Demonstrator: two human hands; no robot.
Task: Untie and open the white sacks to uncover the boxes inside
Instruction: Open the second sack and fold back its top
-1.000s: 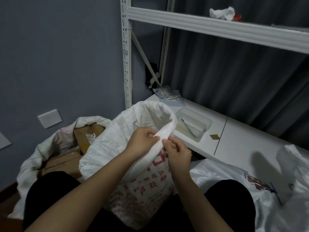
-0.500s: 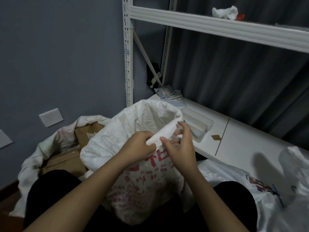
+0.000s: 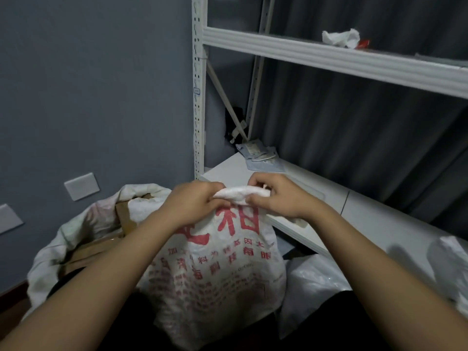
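Grey wall point(image 3: 88, 84) fills the left of the dim room, with a white metal shelving rack point(image 3: 198, 97) standing before dark curtains point(image 3: 354, 138) on the right; its upper shelf carries a crumpled white wad point(image 3: 340, 38) with something red beside it, too small to identify. On the lower shelf board point(image 3: 374, 219) lie a few flat packets point(image 3: 260, 158), their print unreadable. Low at the left sits an opened white sack point(image 3: 83, 229), its mouth folded back over brown cardboard boxes point(image 3: 121, 219) — only their corners show. Front and centre, between the person's dark-clad knees, stands the white sack with red print point(image 3: 217, 269), its base cut off by the frame and its contents hidden. Its top edge is gathered into a rolled band; the left hand point(image 3: 195, 201) grips one end with curled fingers, and the right hand point(image 3: 276, 196) pinches the other end, knuckles up. Another pale sack point(image 3: 311, 287) lies at the right, half in shadow — whether tied or not I cannot tell.
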